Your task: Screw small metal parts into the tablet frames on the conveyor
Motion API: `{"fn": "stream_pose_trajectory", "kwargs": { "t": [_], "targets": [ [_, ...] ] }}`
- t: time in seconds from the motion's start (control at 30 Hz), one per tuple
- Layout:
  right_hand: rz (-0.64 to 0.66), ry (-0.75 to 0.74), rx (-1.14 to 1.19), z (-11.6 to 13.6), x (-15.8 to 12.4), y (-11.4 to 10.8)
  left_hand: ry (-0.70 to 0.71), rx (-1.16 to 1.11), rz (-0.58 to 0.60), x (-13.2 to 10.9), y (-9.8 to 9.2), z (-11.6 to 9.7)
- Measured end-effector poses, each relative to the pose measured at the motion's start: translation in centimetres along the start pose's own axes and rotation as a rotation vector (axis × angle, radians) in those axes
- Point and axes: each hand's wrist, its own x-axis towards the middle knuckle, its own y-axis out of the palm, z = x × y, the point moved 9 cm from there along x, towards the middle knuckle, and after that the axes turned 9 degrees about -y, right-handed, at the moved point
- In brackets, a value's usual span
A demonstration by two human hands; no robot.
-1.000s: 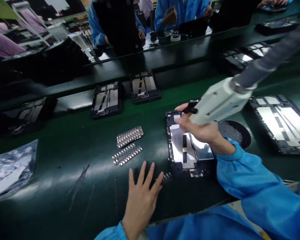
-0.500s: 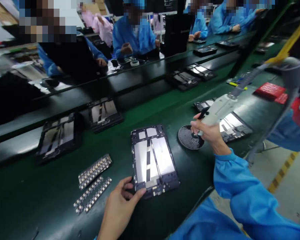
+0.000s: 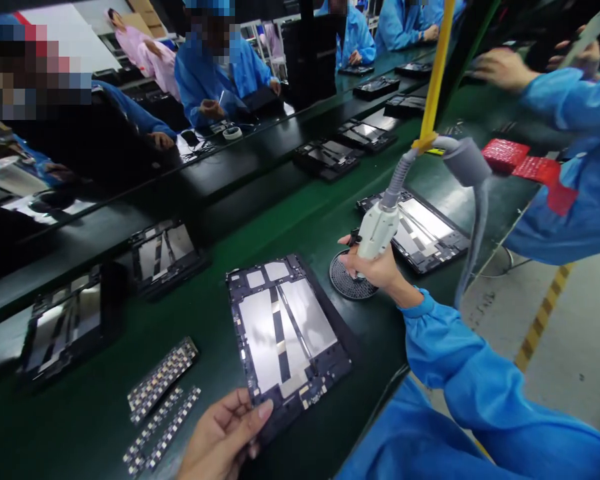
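Note:
An opened tablet frame (image 3: 285, 333) with silver plates lies on the green belt in front of me. My left hand (image 3: 223, 437) grips its near left corner, thumb on top. My right hand (image 3: 375, 270) is wrapped round a white electric screwdriver (image 3: 377, 230) that hangs on a grey hose, held upright with its tip over a round black perforated screw dish (image 3: 347, 283) just right of the frame.
Strips of small parts (image 3: 163, 380) lie left of the frame. More tablet frames (image 3: 163, 257) sit on the belt, one (image 3: 420, 230) beyond the dish. A co-worker's blue sleeve (image 3: 570, 173) is at right beside red trays (image 3: 505, 155). Other people work across the line.
The view swung right. My left hand went from lying flat on the belt to gripping the frame's corner. The screwdriver left the frame and now stands upright over the dish.

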Motion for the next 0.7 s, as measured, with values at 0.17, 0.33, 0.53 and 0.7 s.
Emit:
{"fn": "stream_pose_trajectory", "kwargs": {
  "t": [0.17, 0.33, 0.53, 0.7],
  "targets": [
    [0.004, 0.027, -0.012, -1.1, -0.2, 0.2, 0.083, 0.050, 0.062, 0.3, 2.3, 0.0],
    [0.008, 0.034, -0.030, -1.7, -0.6, 0.3, 0.143, 0.194, 0.099, 2.0, 3.4, -0.3],
    [-0.002, -0.001, -0.078, -0.4, -0.7, 0.1, 0.486, 0.490, -0.287, 1.0, 2.0, -2.0],
    [0.011, -0.083, 0.028, 3.9, -0.7, 3.1, 0.978, 0.733, -0.488, -4.8, 4.5, -1.1]
  ]
}}
